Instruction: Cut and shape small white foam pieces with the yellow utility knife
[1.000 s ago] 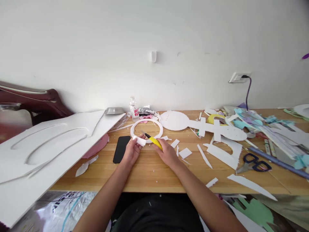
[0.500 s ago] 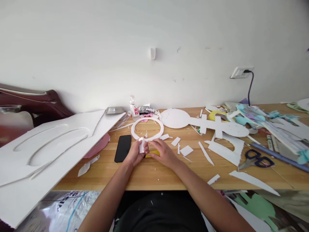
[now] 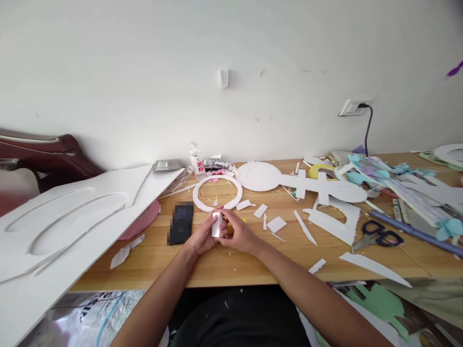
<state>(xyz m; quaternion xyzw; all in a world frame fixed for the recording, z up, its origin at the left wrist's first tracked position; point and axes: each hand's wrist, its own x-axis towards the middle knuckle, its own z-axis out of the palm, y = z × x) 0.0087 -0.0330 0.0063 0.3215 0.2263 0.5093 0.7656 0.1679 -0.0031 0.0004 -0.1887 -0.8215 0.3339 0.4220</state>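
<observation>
Held above the counter, the white block has its long axis running front to back, far end toward the white ring. The left hand's grip clasps it; the right hand's pinches its ends.

Small white block; between hands

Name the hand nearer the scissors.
Right. The right hand is left of the scissors, with white scraps between; the left hand is farther left.
</observation>
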